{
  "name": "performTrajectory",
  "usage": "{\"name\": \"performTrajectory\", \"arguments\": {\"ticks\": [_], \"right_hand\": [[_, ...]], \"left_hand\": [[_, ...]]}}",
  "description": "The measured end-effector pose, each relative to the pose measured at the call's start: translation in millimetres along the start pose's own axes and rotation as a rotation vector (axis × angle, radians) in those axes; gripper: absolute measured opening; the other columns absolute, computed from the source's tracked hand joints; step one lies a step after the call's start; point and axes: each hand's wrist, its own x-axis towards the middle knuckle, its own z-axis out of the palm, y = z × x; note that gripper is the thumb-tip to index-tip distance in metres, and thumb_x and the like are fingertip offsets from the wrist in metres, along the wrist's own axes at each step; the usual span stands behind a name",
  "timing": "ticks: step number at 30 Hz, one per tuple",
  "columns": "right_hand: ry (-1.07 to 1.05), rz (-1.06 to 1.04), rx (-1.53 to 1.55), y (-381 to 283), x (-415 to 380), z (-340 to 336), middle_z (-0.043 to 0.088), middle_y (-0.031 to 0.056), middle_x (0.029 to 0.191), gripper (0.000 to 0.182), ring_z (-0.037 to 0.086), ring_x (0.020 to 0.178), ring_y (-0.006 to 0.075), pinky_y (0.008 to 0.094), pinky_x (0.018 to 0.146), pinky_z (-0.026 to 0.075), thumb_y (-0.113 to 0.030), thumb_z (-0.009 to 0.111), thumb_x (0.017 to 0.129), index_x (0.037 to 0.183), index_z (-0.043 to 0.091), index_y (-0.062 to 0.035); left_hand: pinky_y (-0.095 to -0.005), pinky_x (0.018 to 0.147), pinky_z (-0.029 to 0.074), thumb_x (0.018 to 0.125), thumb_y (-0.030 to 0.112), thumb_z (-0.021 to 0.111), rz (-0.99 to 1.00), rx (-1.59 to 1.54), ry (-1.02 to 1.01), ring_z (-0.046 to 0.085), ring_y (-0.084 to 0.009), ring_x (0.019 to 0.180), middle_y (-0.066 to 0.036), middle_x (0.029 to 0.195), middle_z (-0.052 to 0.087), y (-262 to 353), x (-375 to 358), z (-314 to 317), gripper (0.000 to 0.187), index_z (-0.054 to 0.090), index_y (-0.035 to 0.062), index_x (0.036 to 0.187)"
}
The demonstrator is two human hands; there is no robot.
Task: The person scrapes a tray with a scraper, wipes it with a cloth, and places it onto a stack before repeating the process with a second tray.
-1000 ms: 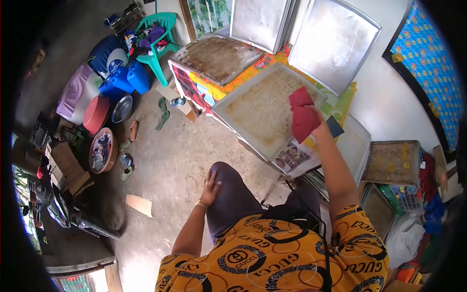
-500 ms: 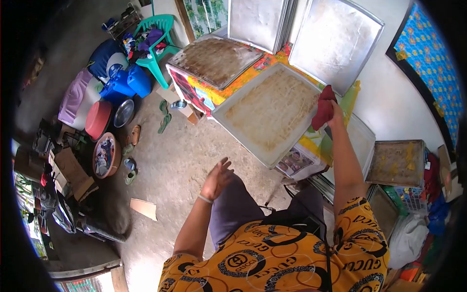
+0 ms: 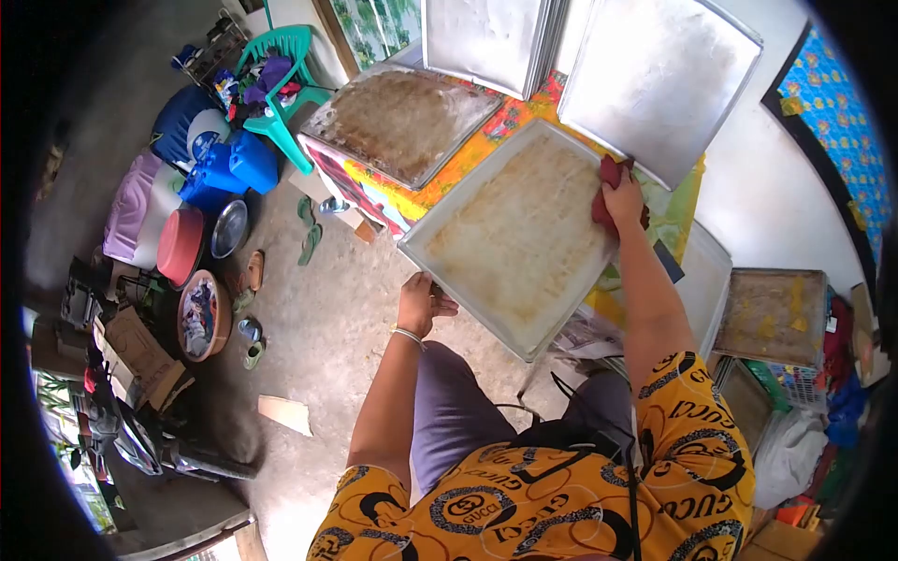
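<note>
A large shallow metal baking tray (image 3: 513, 234) with brown stains hangs partly past the front of the table, its near corner pointing towards me. My right hand (image 3: 625, 200) is closed around a dark red cloth (image 3: 606, 213) at the tray's right edge. My left hand (image 3: 427, 304) is at the tray's left front edge, fingers stretched out and apart close to the rim. Behind on the table lies a second, browner tray (image 3: 404, 122). A shiny tray (image 3: 664, 84) leans against the wall beyond the cloth.
More trays (image 3: 486, 42) stand upright at the back of the table, which has a colourful cover (image 3: 510, 117). To the right, a stained tray (image 3: 769, 313) rests on a crate. A green chair (image 3: 290, 93), blue jugs (image 3: 229, 168), basins (image 3: 180, 245) and slippers (image 3: 309, 229) occupy the left side.
My left hand has moved up to the tray's left edge. My right hand with the cloth has shifted slightly left along the right edge, and the tray's near corner has come closer to me.
</note>
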Motion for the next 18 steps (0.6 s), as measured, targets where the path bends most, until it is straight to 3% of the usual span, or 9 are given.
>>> {"name": "performTrajectory", "arguments": {"ticks": [3, 5, 11, 13, 16, 18], "right_hand": [[-0.085, -0.148, 0.101, -31.8, -6.8, 21.9, 0.055, 0.023, 0.122, 0.068, 0.054, 0.11, 0.0371, 0.0422, 0.097, 0.042, -0.036, 0.063, 0.076, 0.132, 0.045, -0.0013], [-0.481, -0.028, 0.13, -94.5, -27.8, -9.5, 0.051, 0.0217, 0.128, 0.068, 0.05, 0.116, 0.0367, 0.0413, 0.1, 0.04, -0.038, 0.061, 0.078, 0.134, 0.043, -0.003], [-0.427, -0.578, 0.338, -178.9, -119.8, -1.2, 0.048, 0.0206, 0.13, 0.066, 0.048, 0.118, 0.0363, 0.0404, 0.101, 0.039, -0.033, 0.062, 0.079, 0.134, 0.043, -0.0038], [-0.569, -0.666, 0.393, -198.3, -151.1, -22.9, 0.048, 0.0205, 0.13, 0.066, 0.048, 0.118, 0.0357, 0.0393, 0.101, 0.039, -0.029, 0.064, 0.076, 0.133, 0.044, -0.0028], [-0.613, -0.78, 0.62, -202.9, -197.0, -42.2, 0.049, 0.0191, 0.129, 0.064, 0.049, 0.117, 0.0339, 0.0392, 0.1, 0.039, -0.027, 0.065, 0.073, 0.129, 0.048, -0.0025], [-0.668, -0.82, 0.689, -194.5, -217.7, -58.2, 0.05, 0.0184, 0.129, 0.063, 0.049, 0.118, 0.0333, 0.0397, 0.101, 0.039, -0.026, 0.067, 0.07, 0.127, 0.05, -0.004]], "left_hand": [[-0.0403, 0.052, 0.057, 0.099, 0.028, 0.033, -0.002, -0.045, -0.019, 0.062, -0.027, 0.055, -0.014, 0.07, 0.058, -3.7, 1.0, -4.6, 0.035, 0.049, -0.0031, 0.101], [-0.0404, 0.051, 0.058, 0.099, 0.024, 0.033, 0.032, -0.098, -0.035, 0.062, -0.0272, 0.054, -0.015, 0.069, 0.058, -3.7, 5.2, -3.8, 0.032, 0.047, -0.0048, 0.102], [-0.0409, 0.054, 0.057, 0.098, 0.023, 0.032, 0.047, -0.099, 0.003, 0.062, -0.0271, 0.059, -0.016, 0.076, 0.059, -7.2, 8.2, -1.0, 0.032, 0.051, -0.0034, 0.099], [-0.0407, 0.054, 0.057, 0.096, 0.021, 0.034, 0.04, -0.129, 0.023, 0.062, -0.0274, 0.061, -0.015, 0.077, 0.06, -7.8, 8.5, 1.4, 0.03, 0.052, -0.003, 0.098], [-0.041, 0.052, 0.056, 0.09, 0.019, 0.041, 0.039, -0.261, 0.078, 0.062, -0.0283, 0.064, -0.014, 0.079, 0.059, -6.7, 7.3, 6.4, 0.024, 0.055, -0.0008, 0.094], [-0.0425, 0.051, 0.056, 0.09, 0.021, 0.042, 0.15, -0.432, 0.064, 0.062, -0.0287, 0.065, -0.014, 0.08, 0.06, -41.8, 45.9, -15.5, 0.026, 0.057, -0.001, 0.092]]}}
